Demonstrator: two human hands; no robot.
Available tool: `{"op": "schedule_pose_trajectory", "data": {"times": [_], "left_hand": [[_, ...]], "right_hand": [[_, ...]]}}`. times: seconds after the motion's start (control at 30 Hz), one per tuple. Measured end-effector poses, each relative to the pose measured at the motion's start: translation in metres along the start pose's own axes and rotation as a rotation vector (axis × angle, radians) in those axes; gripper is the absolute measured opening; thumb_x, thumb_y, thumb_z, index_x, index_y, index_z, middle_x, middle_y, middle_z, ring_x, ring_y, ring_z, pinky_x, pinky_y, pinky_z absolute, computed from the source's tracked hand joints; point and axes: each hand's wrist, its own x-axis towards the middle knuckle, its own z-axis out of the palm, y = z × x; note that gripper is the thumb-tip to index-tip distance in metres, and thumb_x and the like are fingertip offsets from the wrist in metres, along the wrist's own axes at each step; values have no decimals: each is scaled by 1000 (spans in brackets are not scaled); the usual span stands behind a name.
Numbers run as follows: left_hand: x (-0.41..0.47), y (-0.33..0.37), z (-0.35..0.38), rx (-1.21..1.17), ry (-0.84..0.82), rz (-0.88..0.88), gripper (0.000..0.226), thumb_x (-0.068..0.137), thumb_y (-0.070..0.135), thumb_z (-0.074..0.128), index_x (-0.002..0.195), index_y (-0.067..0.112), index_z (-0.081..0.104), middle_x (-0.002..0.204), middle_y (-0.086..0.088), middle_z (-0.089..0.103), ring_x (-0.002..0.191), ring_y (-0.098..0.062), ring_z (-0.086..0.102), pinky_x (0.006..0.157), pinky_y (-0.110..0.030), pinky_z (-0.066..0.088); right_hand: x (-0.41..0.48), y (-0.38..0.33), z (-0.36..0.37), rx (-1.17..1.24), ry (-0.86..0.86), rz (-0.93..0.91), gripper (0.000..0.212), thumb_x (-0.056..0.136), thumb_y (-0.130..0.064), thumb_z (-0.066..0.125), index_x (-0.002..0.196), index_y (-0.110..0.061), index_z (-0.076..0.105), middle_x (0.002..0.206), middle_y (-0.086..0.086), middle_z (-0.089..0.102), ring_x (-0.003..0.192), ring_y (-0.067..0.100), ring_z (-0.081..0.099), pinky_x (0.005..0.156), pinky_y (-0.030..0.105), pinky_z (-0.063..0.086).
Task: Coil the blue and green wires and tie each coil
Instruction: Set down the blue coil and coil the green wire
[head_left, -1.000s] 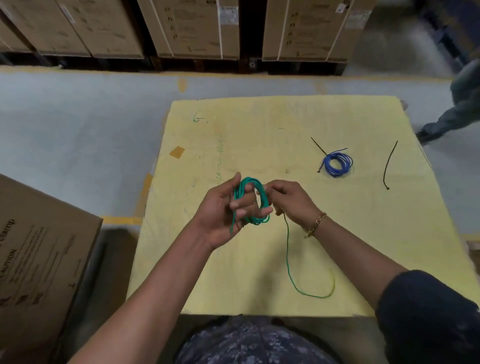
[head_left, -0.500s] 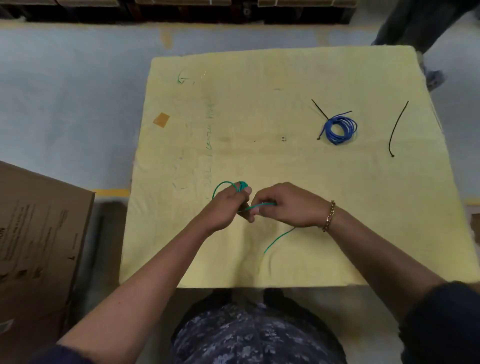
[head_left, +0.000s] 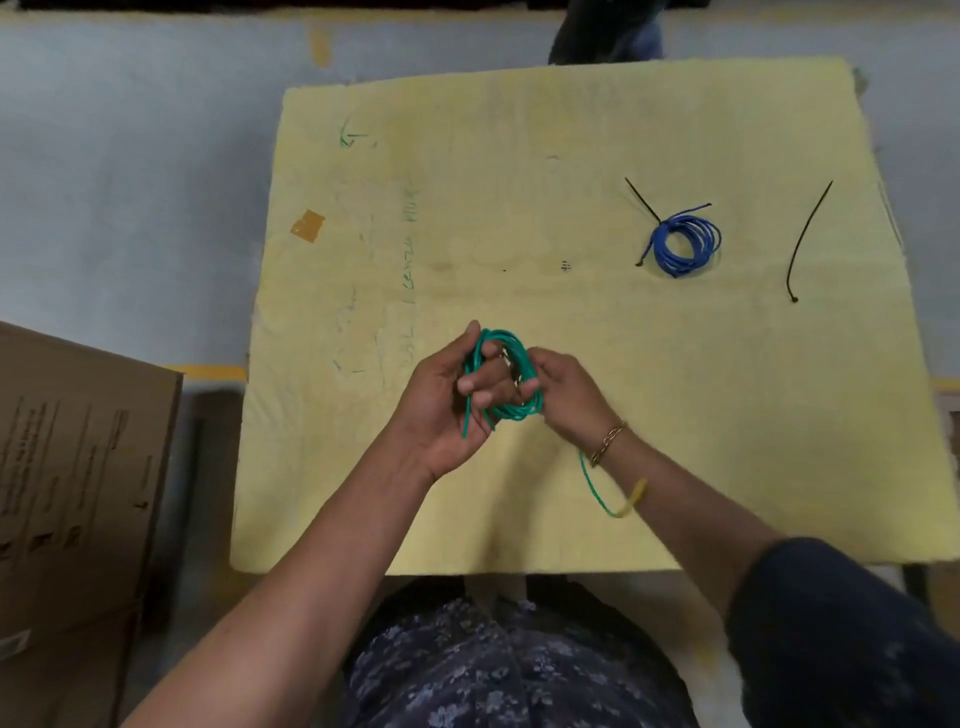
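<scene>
The green wire (head_left: 511, 410) is wound in several loops around the fingers of my left hand (head_left: 441, 400), above the middle of the yellow table (head_left: 727, 415). My right hand (head_left: 563, 392) pinches the coil's right side, and the wire's loose tail (head_left: 605, 493) runs under my right wrist and curves on the table. The blue wire (head_left: 685, 244) lies coiled at the back right, with a black cable tie (head_left: 642, 200) fastened around it. A second, loose black cable tie (head_left: 808, 239) lies further right.
A brown cardboard box (head_left: 78, 493) stands on the floor at the left of the table. Someone's legs (head_left: 605, 31) are just beyond the table's far edge. Grey floor surrounds the table.
The coil on my left hand has gained loops and the loose green tail has grown shorter. My head has tilted down, so the table sits lower and closer in view.
</scene>
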Motion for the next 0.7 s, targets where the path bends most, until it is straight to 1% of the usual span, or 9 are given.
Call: {"op": "schedule_pose_trajectory", "data": {"times": [0.03,0.1,0.2,0.27,0.33,0.4,0.5,0.6,0.7], "left_hand": [[3,1,-1,-8,35,23,39,105,36,43,77,12,55,45,5,32,39,-11,36,95,-38,53],[9,3,-3,-11,122,87,39,105,35,44,76,12,55,45,5,32,40,-12,36,95,-36,52],[18,7,-6,132,252,188,36,106,34,44,79,12,52,46,4,31,42,-14,36,90,-34,55],[23,4,-7,436,326,233,34,108,30,42,81,12,50,47,4,32,48,-18,39,78,-29,56],[27,-5,-10,827,330,238,32,108,28,41,81,13,47,49,4,36,54,-21,46,66,-27,51],[27,-20,-16,1145,277,214,31,107,34,43,81,16,48,53,6,44,58,-19,52,68,-32,47],[23,-37,-19,1486,204,165,33,105,41,44,80,20,49,63,5,55,59,-12,51,66,-32,41],[17,-45,-16,1485,151,97,36,105,40,40,85,13,54,64,-4,64,55,-17,58,61,-33,45],[14,-48,-14,1346,103,-92,38,104,38,40,84,7,53,50,-3,50,48,-20,42,57,-35,38]], "right_hand": [[-6,2,6,33,-26,65,25,94,-29,51,77,-12,60,55,-13,51,49,-1,40,53,22,33],[-20,2,11,111,-102,238,30,102,-31,46,79,-19,61,54,-10,47,41,1,32,47,20,24],[-37,0,6,116,-306,336,32,103,-31,46,97,-11,70,61,-5,48,44,6,32,42,18,24],[-46,-6,-1,40,-475,336,25,102,-23,49,112,-9,68,64,-4,52,45,7,35,41,19,29],[-48,-17,-8,-100,-637,320,24,100,-18,53,119,-9,64,67,-2,57,44,9,39,41,20,37],[-46,-32,-18,-290,-759,274,24,97,-18,57,117,-7,65,68,-2,62,43,9,47,45,23,45],[-36,-52,-39,-628,-879,142,17,93,-20,62,102,-8,69,70,-3,67,50,12,56,57,24,48],[-26,-66,-59,-758,-929,58,5,87,-21,68,89,-19,72,67,-9,65,57,5,56,56,14,43],[-15,-70,-79,-845,-887,-23,12,87,-31,72,76,-26,70,63,-10,66,54,-2,52,55,15,38]]}}
